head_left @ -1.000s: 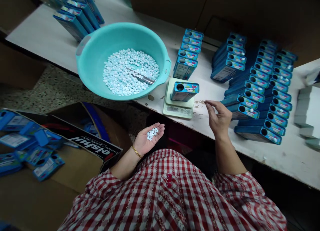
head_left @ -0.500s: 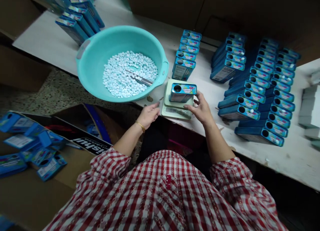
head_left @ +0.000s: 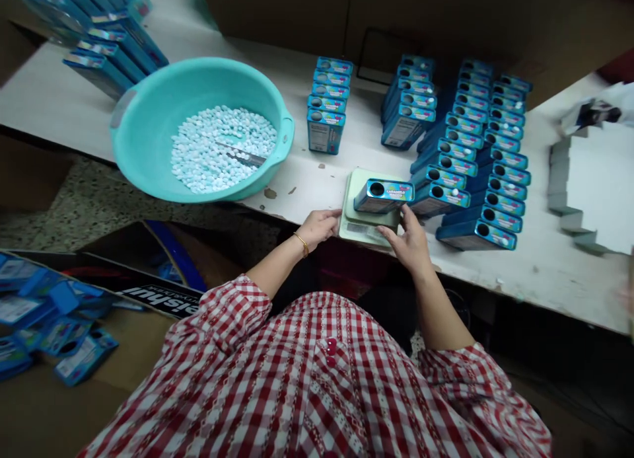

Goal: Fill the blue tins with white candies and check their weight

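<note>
A pale green scale [head_left: 351,210] sits at the table's front edge, and a blue tin with a dark round opening [head_left: 384,197] stands on it. My left hand [head_left: 319,229] has its fingers together against the scale's left side. From the right, my right hand [head_left: 410,244] holds the scale's front corner, thumb at the front and fingers beside the tin. Between them the two hands clasp the scale. To the left, a turquoise basin [head_left: 143,141] contains many small white-blue candies [head_left: 208,160] and a metal utensil [head_left: 250,158].
Short rows of tins stand behind the scale [head_left: 327,131] and at back right [head_left: 406,124]. Longer rows [head_left: 480,236] stand close on its right. More tins [head_left: 99,71] are at back left. Stacked white pieces [head_left: 594,180] lie far right. A carton [head_left: 143,296] with loose tins [head_left: 84,359] is lower left.
Both hands and the scale carrying the tin have shifted right along the table, away from the basin and closer to the long tin rows. The camera view has also turned.
</note>
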`<state>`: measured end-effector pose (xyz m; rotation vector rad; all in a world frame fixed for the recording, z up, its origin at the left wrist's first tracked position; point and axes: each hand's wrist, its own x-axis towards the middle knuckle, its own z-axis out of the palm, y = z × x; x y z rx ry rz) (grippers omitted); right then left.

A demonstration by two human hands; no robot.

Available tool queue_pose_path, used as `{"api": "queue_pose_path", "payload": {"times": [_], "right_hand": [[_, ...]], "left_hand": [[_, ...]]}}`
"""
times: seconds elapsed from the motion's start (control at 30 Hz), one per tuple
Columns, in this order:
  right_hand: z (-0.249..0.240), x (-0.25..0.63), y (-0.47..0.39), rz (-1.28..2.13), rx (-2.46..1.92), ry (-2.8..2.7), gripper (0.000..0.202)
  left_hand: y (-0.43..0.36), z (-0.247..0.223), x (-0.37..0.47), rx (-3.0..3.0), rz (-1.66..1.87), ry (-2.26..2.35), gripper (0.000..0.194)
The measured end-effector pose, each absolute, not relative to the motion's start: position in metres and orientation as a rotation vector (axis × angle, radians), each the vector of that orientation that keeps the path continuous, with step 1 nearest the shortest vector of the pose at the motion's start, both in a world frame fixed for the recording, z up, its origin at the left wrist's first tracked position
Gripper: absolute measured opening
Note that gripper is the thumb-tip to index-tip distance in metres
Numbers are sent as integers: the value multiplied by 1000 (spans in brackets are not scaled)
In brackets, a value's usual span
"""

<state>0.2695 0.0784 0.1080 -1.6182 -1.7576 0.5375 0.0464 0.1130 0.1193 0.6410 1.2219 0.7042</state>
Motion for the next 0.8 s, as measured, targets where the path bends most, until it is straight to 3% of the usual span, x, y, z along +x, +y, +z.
{"api": "queue_pose_path", "payload": {"times": [0.23,0.37,0.5,0.6,0.8], "right_hand": [[161,274,81,277,-1489,-1713,60],[136,269,105,563,-1377,-1668,63],[119,261,123,634,-1300,-1652,41],[143,253,122,413,-1281,-1838,32],[201,235,114,-27,-1195,-2427,31]], "left_hand": [[79,132,21,-84,886,875,20],[54,137,26,-240,976,839,31],[61,145,40,-239,1114,768,31],[84,151,50,-217,1167,737,32],[120,150,75,-222,1182,738,31]]}}
